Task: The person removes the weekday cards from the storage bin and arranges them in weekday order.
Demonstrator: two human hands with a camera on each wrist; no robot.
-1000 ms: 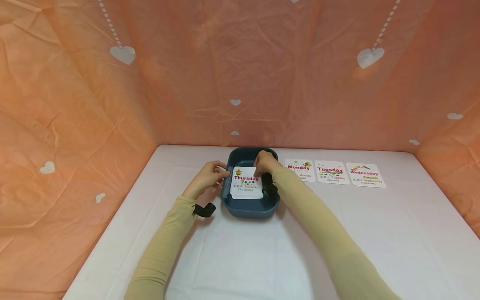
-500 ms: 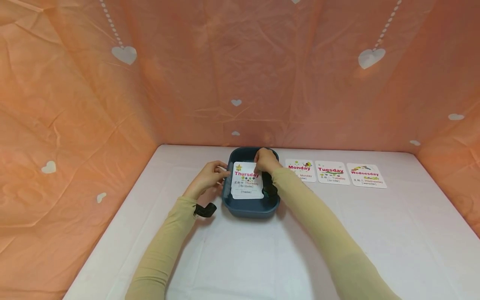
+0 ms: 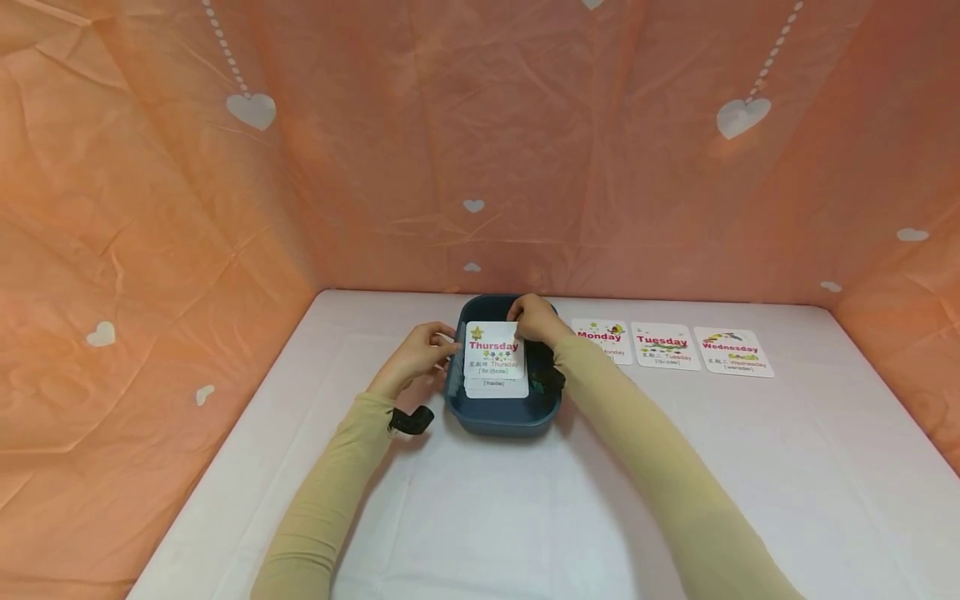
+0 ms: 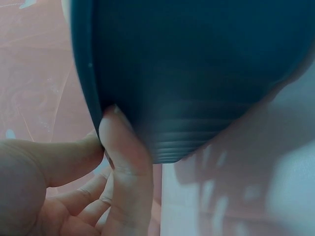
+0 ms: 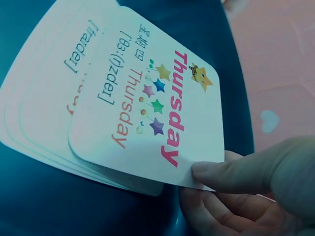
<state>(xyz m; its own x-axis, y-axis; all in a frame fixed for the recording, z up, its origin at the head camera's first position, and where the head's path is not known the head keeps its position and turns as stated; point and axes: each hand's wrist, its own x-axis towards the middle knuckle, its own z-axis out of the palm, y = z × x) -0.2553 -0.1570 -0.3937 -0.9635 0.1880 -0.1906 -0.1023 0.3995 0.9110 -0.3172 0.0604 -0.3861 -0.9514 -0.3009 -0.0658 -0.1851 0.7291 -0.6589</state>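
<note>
A dark blue plastic bin (image 3: 502, 427) stands at the back middle of the table. My left hand (image 3: 416, 354) pinches its left rim between thumb and finger, as the left wrist view shows. Inside the bin, my right hand (image 3: 534, 318) pinches the upper right corner of the Thursday card (image 5: 147, 98), thumb on top and fingers beneath. That card is slid partly off a stack of cards (image 5: 44, 98); in the right wrist view the upper one shows the end of a word and phonetic letters. Lower cards in the stack are mostly covered.
Right of the bin lie the Monday card (image 3: 600, 340), the Tuesday card (image 3: 666, 346) and the Wednesday card (image 3: 733, 352) in a row, face up. The right sleeve hides part of the Monday card. An orange curtain (image 3: 480, 150) with hearts rises behind the white tabletop (image 3: 465, 517).
The Thursday card has slid up over the stack, away from me, and now lifts at the pinched corner, uncovering the card below. The left hand has stayed on the rim.
</note>
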